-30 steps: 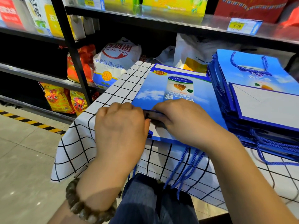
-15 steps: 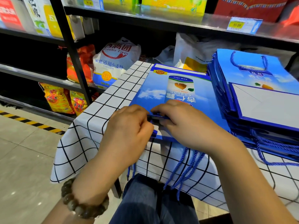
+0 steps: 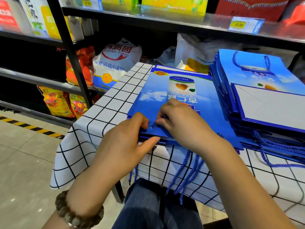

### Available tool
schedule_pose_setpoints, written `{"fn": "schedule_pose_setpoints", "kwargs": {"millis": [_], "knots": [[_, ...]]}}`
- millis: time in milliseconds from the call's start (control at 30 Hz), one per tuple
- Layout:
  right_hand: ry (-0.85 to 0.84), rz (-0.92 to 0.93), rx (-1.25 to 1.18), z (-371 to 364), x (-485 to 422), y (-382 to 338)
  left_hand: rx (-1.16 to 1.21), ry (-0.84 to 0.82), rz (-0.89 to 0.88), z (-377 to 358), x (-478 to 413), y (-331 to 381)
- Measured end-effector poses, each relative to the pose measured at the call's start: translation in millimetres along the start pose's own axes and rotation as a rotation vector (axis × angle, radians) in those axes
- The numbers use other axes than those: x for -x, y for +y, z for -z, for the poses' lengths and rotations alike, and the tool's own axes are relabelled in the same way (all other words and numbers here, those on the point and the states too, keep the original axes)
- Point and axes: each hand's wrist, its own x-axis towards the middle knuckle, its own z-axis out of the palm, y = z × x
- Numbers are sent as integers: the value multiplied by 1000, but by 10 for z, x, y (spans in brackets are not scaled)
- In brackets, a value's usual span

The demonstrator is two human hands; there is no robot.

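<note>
A bench draped in a white cloth with a black grid fills the middle of the view, and the cloth's edge hangs over the near side. A flat blue paper bag lies face up at the centre of the bench, its printed carton upside down to the viewer. The bag's blue cords dangle off the bench edge at six o'clock.

The left hand grips the bag's near edge at about seven o'clock of the bag, fingers curled on top and thumb lying along the edge. The right hand rests on the bag just at three o'clock of the left one, its fingers bent and the tips pinching at the bag's surface close to the left fingers. What lies between those tips is too small to tell. A beaded bracelet circles the left wrist.

At three o'clock of the bag, just beside it, sits a pile of like bags with their cords trailing toward the near edge. At twelve o'clock a dark metal shelf carries a price tag, and a white flour sack stands at eleven o'clock. Bright snack packets fill a lower shelf at nine o'clock. Pale floor tiles spread at eight o'clock, crossed by a yellow and black stripe.
</note>
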Motion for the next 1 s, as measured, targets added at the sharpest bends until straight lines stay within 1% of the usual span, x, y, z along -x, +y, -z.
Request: {"fn": "schedule_pose_setpoints", "kwargs": {"millis": [100,167,233,300,333,400,433,467,500,533,600,633,667,700,733,767,833,867,900,933,967,1000], "knots": [[120,-39,61,19,-20,-5,-122,17,-62,12,-34,14],[141,-32,83,16,-8,6,-201,29,-132,-2,-55,-28],[88,7,57,40,67,47,-256,10,-188,0,-62,-63],[-32,70,5,123,211,67,-228,5,-197,9,-72,-103],[-90,97,15,151,288,78,-207,9,-201,18,-83,-115],[-100,145,133,167,395,110,-207,49,-222,55,-112,-85],[-45,159,181,154,432,114,-192,72,-229,74,-141,-63],[34,180,203,152,458,95,-112,85,-208,106,-181,-41],[108,211,236,157,473,92,27,84,-158,148,-208,-16],[156,223,292,168,479,98,218,73,-122,185,-214,-4],[301,255,341,209,494,135,602,-8,-100,264,-251,-25],[338,254,349,230,502,160,695,-56,-105,301,-249,-47],[389,265,351,265,515,157,699,-89,-114,274,-334,-119],[429,286,344,306,536,144,608,-111,-110,237,-389,-163],[473,304,342,335,560,133,516,-128,-83,185,-461,-215],[501,325,339,367,573,114,470,-151,-9,142,-544,-249],[579,389,332,397,585,98,525,-133,27,77,-662,-293],[629,422,315,400,589,109,562,-108,-10,54,-687,-270],[680,445,280,410,596,122,545,-89,-17,43,-701,-243],[754,457,246,431,610,153,533,-80,-31,49,-711,-208],[844,465,220,462,629,193,579,-53,-28,49,-683,-182],[950,472,176,485,656,243,680,-20,-41,58,-723,-151]]}}
